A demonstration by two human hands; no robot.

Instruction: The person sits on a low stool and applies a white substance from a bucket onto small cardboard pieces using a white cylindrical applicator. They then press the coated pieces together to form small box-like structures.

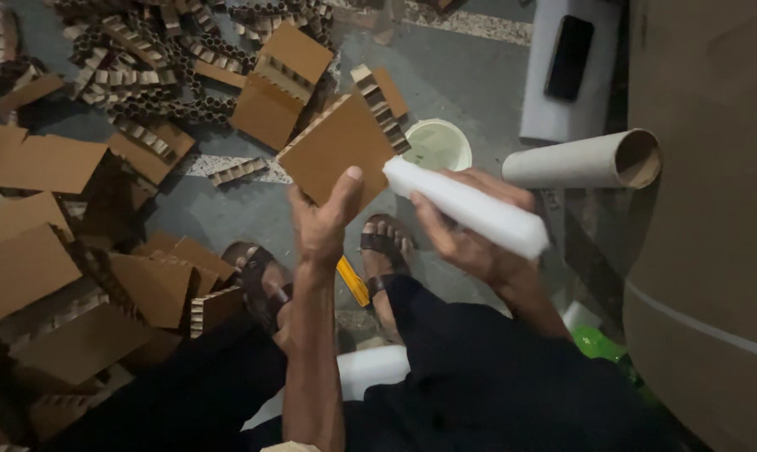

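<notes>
My left hand (324,219) holds up a square brown cardboard piece (336,149) with a honeycomb strip along its far edge, thumb pressed on its face. My right hand (470,226) grips a white squeeze bottle (470,209), tilted so its tip touches the right edge of the cardboard piece. Both hands hover above my sandalled feet (261,280) on the grey floor.
Many cut cardboard pieces (56,276) and honeycomb strips (144,75) lie scattered at left and top. A white bucket (437,144) stands beyond the hands. A cardboard tube (579,163) and a large brown roll (713,209) sit at right. A yellow cutter (353,280) lies between my feet.
</notes>
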